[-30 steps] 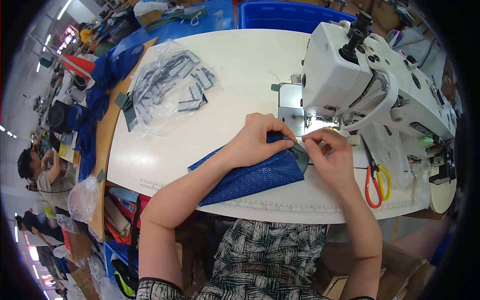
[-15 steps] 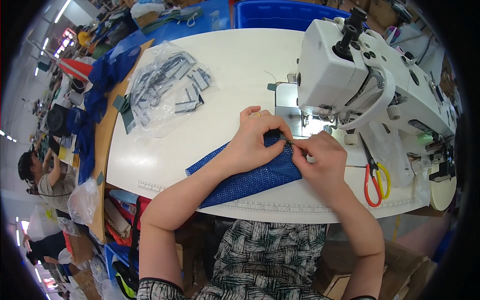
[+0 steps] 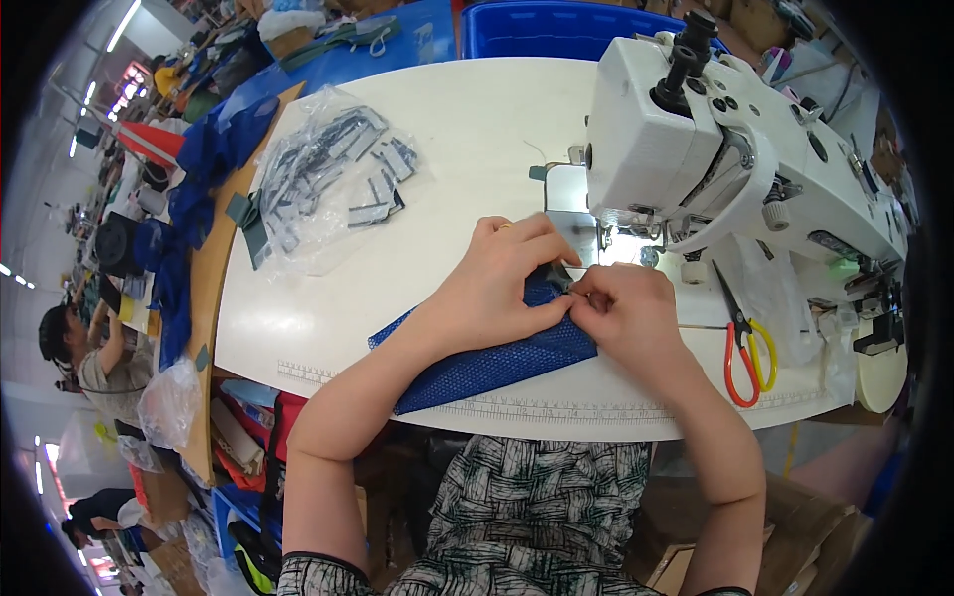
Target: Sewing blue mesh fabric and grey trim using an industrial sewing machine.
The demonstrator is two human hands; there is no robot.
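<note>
A piece of blue mesh fabric (image 3: pixel 497 370) lies on the white sewing table in front of me. My left hand (image 3: pixel 497 283) rests on its upper part, fingers curled over the far edge and thumb pressed on the mesh. A small dark green strip (image 3: pixel 559 279) shows between my two hands at the edge of the fabric. There, the thumb and fingertips of my right hand (image 3: pixel 628 306) are pinched together on the strip; my fingers partly hide it. Just beyond my hands is the lit needle area of a white sewing machine (image 3: pixel 646 129).
Scissors with red and yellow handles (image 3: pixel 742 363) lie right of my right hand. A clear plastic bag (image 3: pixel 328 179) of grey and dark labels sits at the far left. Blue cloth (image 3: pixel 184 228) hangs over a wooden edge, and a blue bin (image 3: pixel 537 30) stands behind the table.
My right hand has turned and drawn in, its fingers more curled. My left fingers have shifted slightly, and more of the dark green strip shows between the hands.
</note>
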